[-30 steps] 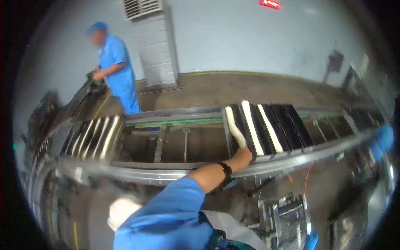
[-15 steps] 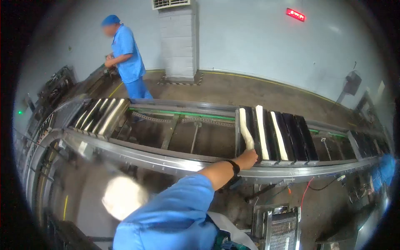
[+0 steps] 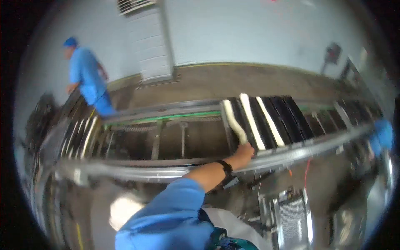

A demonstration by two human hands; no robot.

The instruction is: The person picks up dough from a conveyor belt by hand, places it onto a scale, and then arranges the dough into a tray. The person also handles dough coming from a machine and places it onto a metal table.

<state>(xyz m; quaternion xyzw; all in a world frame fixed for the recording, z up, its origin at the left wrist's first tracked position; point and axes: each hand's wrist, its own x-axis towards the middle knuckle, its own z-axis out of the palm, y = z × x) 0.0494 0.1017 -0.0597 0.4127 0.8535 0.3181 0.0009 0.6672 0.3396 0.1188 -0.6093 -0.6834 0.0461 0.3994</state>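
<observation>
My left hand (image 3: 243,153) reaches over the near rail of the conveyor, a dark band on its wrist. Its fingers are closed round the near end of a pale dough strip (image 3: 234,123). That strip lies bent along the leftmost of a group of black trough-like trays (image 3: 287,118). Just to the right, a second dough strip (image 3: 251,121) and a third dough strip (image 3: 270,121) lie nearly straight in their trays. My right hand is out of view.
The metal conveyor rail (image 3: 137,170) runs across in front of me. More filled trays (image 3: 88,135) stand at the left. A co-worker in blue (image 3: 87,75) stands beyond the line; a blue sleeve (image 3: 382,135) shows at far right. A blurred pale lump (image 3: 124,211) is low left.
The camera view has shifted, and the scene is more blurred. My left hand stays at the near end of the bent dough strip. The co-worker's arms have changed position.
</observation>
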